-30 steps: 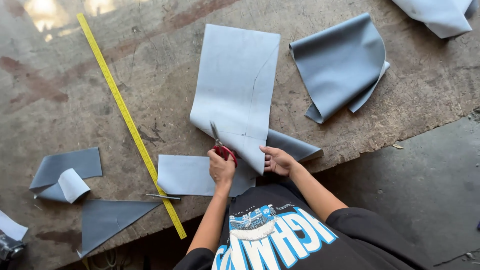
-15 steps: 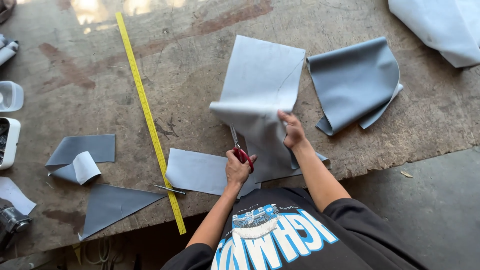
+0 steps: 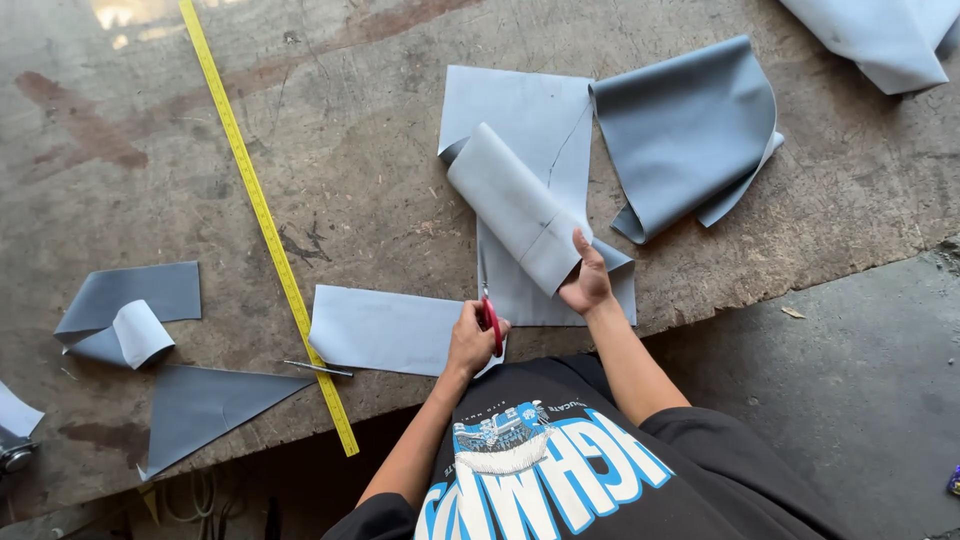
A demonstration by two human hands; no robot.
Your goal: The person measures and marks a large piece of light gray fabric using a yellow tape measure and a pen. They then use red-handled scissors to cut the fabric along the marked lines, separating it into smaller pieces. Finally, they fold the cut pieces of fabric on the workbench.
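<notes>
A large grey sheet of flexible leather-like material (image 3: 520, 140) lies near the middle of the frame on the worn concrete-coloured bench (image 3: 350, 180), its near end curled back into a loose roll (image 3: 515, 205) that slants across it. The right hand (image 3: 588, 280), just below centre, has its fingers closed on the lower end of that roll, thumb pointing up. Just left of it, the left hand (image 3: 470, 340) grips a pair of red-handled scissors (image 3: 490, 318), whose thin blades point up along the sheet's left edge. Under the left hand lies a pale grey rectangular offcut (image 3: 385, 328), flat on the bench near its front edge. To the right of the sheet, in the upper right, a darker grey curled piece (image 3: 690, 130) rests with one corner folded under. A long yellow measuring rule (image 3: 265, 215) runs diagonally from the top of the frame down to the bench's front edge. At the left sit a small curled grey scrap (image 3: 130, 315) and, below it, a dark grey triangular offcut (image 3: 205, 405).
</notes>
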